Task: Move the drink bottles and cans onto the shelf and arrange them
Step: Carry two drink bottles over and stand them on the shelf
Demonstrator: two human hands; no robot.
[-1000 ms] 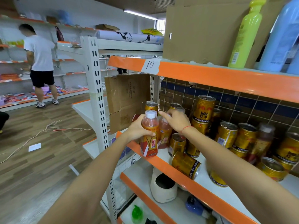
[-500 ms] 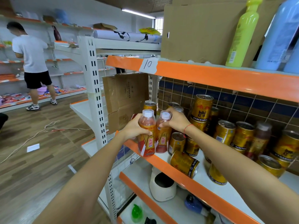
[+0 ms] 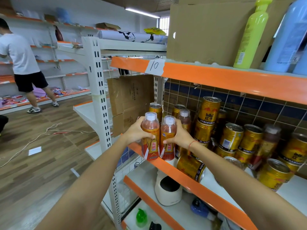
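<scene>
Two orange drink bottles with white caps stand side by side at the front left corner of the orange-edged shelf (image 3: 191, 177). My left hand (image 3: 135, 132) grips the left bottle (image 3: 150, 138). My right hand (image 3: 180, 136) grips the right bottle (image 3: 167, 140). A third bottle (image 3: 184, 117) stands just behind them. Gold cans (image 3: 208, 112) fill the shelf to the right, some stacked upright. One gold can (image 3: 191, 166) lies on its side near the front edge.
A folded cardboard sheet (image 3: 131, 100) leans at the shelf's left end. The shelf above carries a cardboard box (image 3: 204, 32), a green bottle (image 3: 250, 35) and a blue bottle. Below sits a white appliance (image 3: 167, 190). A person (image 3: 21, 63) stands at far-left shelves.
My right hand has drawn the second bottle forward from among the cans until it stands beside the bottle in my left hand at the shelf's front edge.
</scene>
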